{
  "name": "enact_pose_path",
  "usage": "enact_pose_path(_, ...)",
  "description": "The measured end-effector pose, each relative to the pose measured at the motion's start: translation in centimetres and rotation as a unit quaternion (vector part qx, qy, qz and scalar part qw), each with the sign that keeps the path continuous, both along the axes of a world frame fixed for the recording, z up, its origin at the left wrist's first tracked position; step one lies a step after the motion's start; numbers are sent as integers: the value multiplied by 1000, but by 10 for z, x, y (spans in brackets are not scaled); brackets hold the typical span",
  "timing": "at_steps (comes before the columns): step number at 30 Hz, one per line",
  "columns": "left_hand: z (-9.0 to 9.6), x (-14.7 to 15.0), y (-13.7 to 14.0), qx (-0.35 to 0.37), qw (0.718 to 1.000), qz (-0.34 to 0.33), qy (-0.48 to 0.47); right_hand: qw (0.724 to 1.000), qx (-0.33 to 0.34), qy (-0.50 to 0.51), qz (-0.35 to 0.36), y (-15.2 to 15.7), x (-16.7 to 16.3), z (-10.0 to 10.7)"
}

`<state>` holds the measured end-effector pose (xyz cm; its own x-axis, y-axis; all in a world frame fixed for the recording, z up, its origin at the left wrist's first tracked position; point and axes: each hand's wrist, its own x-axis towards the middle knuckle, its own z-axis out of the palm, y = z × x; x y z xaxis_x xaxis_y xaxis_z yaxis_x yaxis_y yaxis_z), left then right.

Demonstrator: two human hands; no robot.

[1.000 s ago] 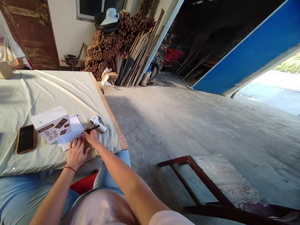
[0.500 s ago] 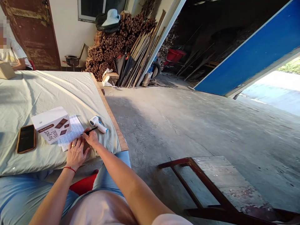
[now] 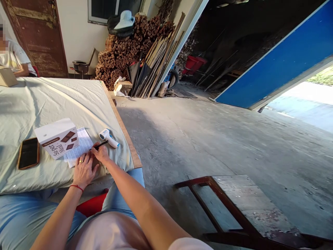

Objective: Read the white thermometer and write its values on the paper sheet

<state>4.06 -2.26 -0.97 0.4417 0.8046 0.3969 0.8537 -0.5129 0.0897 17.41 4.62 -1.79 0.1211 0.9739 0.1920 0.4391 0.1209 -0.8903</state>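
My right hand [image 3: 101, 153] is closed around a black pen [image 3: 101, 144], its lower end at the right side of a sheet of paper [image 3: 78, 145] covered in small writing. Flat on the paper's near edge lies my left hand [image 3: 84, 170], fingers stretched out, with a ring and a red wrist string. A white box [image 3: 58, 139] printed "Super Meal" stands on the paper's left part and hides some of it. Just beyond my right hand rests a white and blue infrared thermometer [image 3: 109, 138]. A phone [image 3: 28, 153] in a brown case lies left of the box.
A pale cloth covers the table [image 3: 65, 99], with a wooden edge at its right. Across it sits a person [image 3: 18, 59] beside a cardboard box [image 3: 7, 76]. A wooden chair [image 3: 234, 201] stands at my right; stacked firewood [image 3: 125, 52] lines the back wall.
The view has shifted very slightly. Both hands, the pen and the things on the table look unchanged in place.
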Motion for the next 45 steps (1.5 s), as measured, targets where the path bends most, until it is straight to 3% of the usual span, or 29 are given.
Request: enact_pose_path(45, -6, -2, -1, 0, 1000, 3, -4, 999, 26, -1, -40, 0, 1, -6)
